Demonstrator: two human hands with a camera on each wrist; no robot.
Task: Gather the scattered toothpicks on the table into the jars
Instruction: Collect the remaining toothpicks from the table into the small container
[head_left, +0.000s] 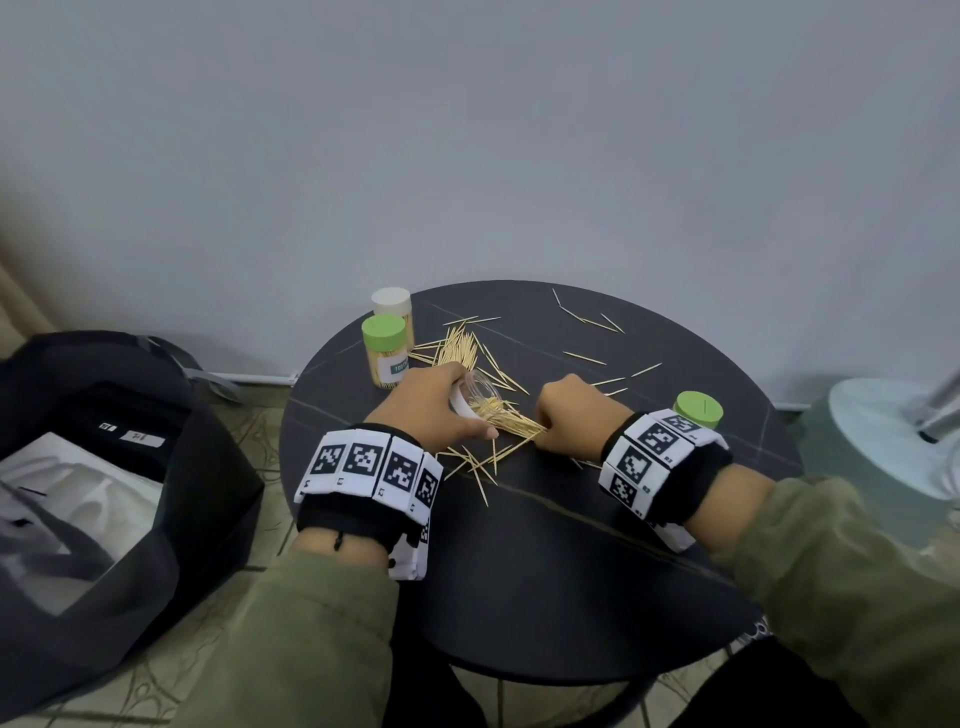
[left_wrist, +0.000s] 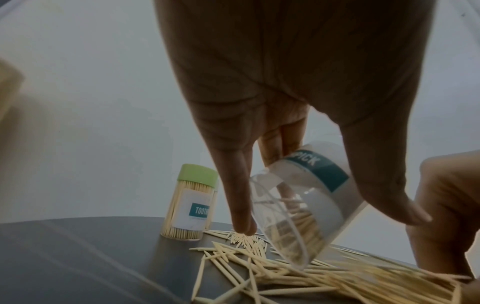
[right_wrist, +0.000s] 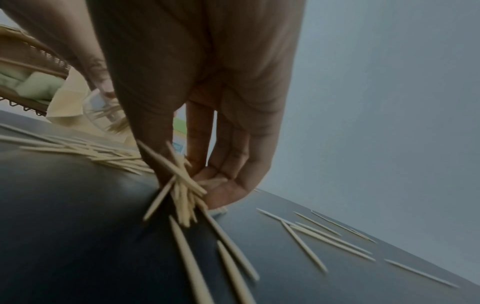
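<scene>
Pale wooden toothpicks (head_left: 470, 349) lie scattered over the dark round tabletop (head_left: 571, 545), thickest in a heap at the far left and in a second bundle (head_left: 511, 421) near the middle, between the two hands. A clear open jar (left_wrist: 298, 205) with a white and teal label is tilted, mouth down toward that bundle, with some toothpicks already inside. The left hand (head_left: 434, 405) holds it, fingers and thumb curled round its wall; one fingertip (left_wrist: 244, 226) touches down on the far heap. The right hand (head_left: 569, 410) sits just right of the bundle, its grip pinched on a cluster of toothpicks (right_wrist: 184, 191) whose points splay out against the tabletop.

Loose toothpicks trail off to the far right (head_left: 587, 317) and lie on the near side of the hands (head_left: 480, 467).

At the far left edge stand two full, capped jars touching each other: a green-lidded jar (head_left: 384, 353) and, behind it, a white-lidded jar (head_left: 392, 304). A green lid (head_left: 698, 408) lies on the right, partly hidden by the right wrist band.

Both wrists wear black bands with white square-patterned markers (head_left: 363, 462). Left of the table a dark open bag (head_left: 130, 493) sits on the floor.
</scene>
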